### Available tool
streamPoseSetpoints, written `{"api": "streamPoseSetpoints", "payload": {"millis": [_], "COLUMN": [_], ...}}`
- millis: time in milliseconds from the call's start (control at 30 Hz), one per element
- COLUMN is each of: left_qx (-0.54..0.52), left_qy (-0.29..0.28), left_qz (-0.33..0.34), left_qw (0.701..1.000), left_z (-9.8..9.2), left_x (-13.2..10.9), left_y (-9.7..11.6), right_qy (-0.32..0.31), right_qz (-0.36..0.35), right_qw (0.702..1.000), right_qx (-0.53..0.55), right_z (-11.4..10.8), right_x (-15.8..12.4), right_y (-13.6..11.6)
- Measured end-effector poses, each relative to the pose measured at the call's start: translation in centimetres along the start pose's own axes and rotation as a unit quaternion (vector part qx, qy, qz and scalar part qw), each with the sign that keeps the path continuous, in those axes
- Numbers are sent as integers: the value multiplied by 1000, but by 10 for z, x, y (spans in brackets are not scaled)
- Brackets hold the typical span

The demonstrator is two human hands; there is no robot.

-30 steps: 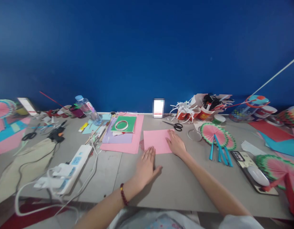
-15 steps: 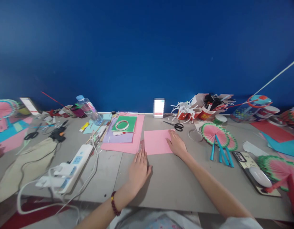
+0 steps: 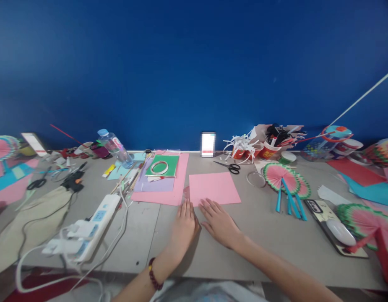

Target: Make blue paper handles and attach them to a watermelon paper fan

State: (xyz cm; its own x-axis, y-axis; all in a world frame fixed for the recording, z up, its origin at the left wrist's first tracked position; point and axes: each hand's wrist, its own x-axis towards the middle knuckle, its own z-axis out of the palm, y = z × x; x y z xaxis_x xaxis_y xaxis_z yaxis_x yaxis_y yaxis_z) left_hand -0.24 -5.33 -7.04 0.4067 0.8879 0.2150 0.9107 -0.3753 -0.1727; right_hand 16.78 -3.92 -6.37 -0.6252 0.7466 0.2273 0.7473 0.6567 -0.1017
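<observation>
A pink sheet of paper [image 3: 214, 186] lies flat on the grey table in front of me. My left hand [image 3: 184, 224] rests with its fingers stretched out, fingertips by the sheet's near left corner. Beside it, my right hand [image 3: 219, 222] lies flat, its fingertips touching the sheet's near edge. Neither hand grips anything. Left of the sheet is a stack of coloured papers, with a green pad [image 3: 168, 165] and a roll of tape [image 3: 159, 167] on top. Behind the sheet are black-handled scissors [image 3: 233, 168].
A white power strip [image 3: 99, 226] with cords lies at the left, near a glue gun [image 3: 74, 178]. A bottle [image 3: 116, 147] leans against the blue wall. Watermelon-coloured paper fans [image 3: 282, 178], a phone [image 3: 313, 216] with a white mouse [image 3: 341, 232] on it, and cups [image 3: 269, 151] occupy the right.
My right hand has moved left and nearer me, from the sheet's far right part to its near edge. My left hand stays about where it was.
</observation>
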Motion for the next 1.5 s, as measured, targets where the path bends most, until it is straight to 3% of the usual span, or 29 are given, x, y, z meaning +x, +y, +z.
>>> {"api": "streamPoseSetpoints", "payload": {"millis": [200, 500, 800, 1000, 1500], "left_qx": [-3, -110, -123, -92, -95], "left_qy": [-17, 22, 27, 1, 12], "left_qz": [0, -32, -21, -56, -51], "left_qw": [1000, 993, 992, 994, 994], "left_z": [-4, 1, 0, -10, -8], "left_x": [1, -5, -7, -1, -3], "left_y": [1, -7, -11, -4, -5], "right_qy": [-13, -8, -25, -30, -16], "right_qz": [44, 63, 67, 84, 161], "right_qw": [999, 998, 997, 996, 986], "right_qx": [-10, -8, 7, 9, -49], "right_z": [2, 1, -6, -9, -24], "right_x": [-3, 2, 5, 5, -24], "right_y": [-9, -14, -16, -14, 4]}}
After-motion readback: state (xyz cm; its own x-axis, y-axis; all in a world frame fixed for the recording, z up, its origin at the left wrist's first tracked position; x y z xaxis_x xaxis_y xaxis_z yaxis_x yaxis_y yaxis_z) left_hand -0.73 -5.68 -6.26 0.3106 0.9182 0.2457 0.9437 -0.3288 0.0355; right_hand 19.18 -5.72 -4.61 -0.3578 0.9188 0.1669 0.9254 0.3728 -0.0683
